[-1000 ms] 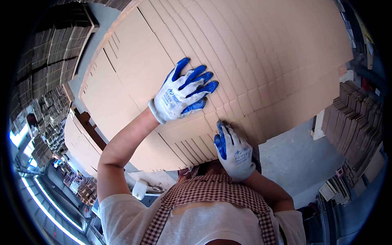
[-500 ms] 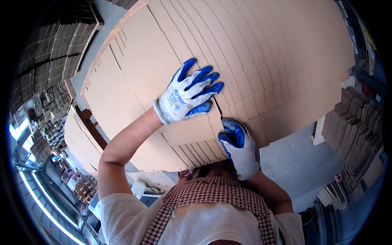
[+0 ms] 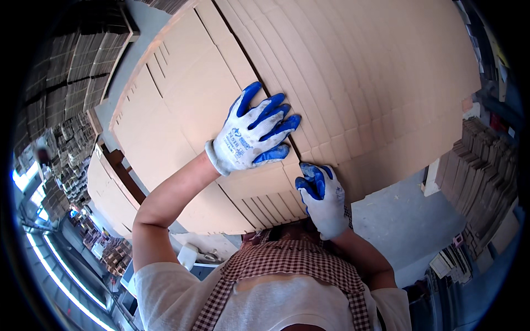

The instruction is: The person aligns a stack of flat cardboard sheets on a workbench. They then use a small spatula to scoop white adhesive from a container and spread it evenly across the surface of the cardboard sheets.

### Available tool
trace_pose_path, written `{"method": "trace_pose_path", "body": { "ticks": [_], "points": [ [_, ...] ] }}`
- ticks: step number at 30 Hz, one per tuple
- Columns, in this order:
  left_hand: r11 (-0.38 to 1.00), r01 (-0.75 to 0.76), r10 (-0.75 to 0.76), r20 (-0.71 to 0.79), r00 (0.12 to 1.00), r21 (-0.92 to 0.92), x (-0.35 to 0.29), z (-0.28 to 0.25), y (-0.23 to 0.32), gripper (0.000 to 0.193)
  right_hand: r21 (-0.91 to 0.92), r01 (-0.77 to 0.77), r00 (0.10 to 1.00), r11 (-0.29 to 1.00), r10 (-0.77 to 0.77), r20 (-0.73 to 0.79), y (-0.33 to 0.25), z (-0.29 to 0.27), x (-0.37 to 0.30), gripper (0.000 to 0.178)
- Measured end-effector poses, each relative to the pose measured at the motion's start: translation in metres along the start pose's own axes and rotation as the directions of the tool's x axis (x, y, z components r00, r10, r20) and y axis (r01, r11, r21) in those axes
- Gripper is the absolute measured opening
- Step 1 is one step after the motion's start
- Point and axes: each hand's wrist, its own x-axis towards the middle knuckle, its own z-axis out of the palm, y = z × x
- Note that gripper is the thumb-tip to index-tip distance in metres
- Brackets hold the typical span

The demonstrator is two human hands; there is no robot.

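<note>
Large tan cardboard sheets (image 3: pixel 381 77) lie overlapped like shingles in front of me, their edges stepping across from left to right. My left hand (image 3: pixel 254 132), in a white glove with blue coated fingers, presses on the sheets with its fingers spread. Its fingertips reach over a dark gap along one sheet's edge. Close to my body, my right hand (image 3: pixel 323 198) wears a matching glove. Its fingers are curled and closed at the near end of that gap, on a cardboard sheet's edge; the fingertips are partly hidden.
Bundled stacks of flat cardboard (image 3: pixel 477 171) stand at the right, with taller stacks (image 3: pixel 77 66) at the far left. Another cardboard pile (image 3: pixel 110 193) sits left of the sheets. Grey floor (image 3: pixel 408 220) shows at lower right.
A long dark gap has widened between the sheets beyond my left hand, which has slid slightly left. My right hand's fingers have drawn closer together at the edge.
</note>
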Motion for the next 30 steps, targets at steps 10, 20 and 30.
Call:
{"method": "trace_pose_path", "body": {
  "ticks": [10, 20, 30],
  "points": [
    [0.998, -0.058, 0.058, -0.019, 0.998, 0.009, 0.012, -0.005, -0.001, 0.037, -0.150, 0.106, 0.993, 0.983, -0.113, -0.041, 0.004, 0.001, 0.006, 0.033],
    [0.999, -0.049, 0.042, 0.425, 0.904, 0.005, 0.032, -0.035, 0.002, 0.016, -0.137, 0.118, 0.992, 0.984, -0.124, -0.036, 0.005, 0.001, 0.010, 0.029],
    [0.999, -0.027, 0.039, 0.377, 0.925, -0.035, 0.034, -0.025, -0.010, 0.014, -0.192, 0.132, 0.990, 0.973, -0.140, -0.028, 0.004, 0.001, 0.010, 0.031]
  ]
}}
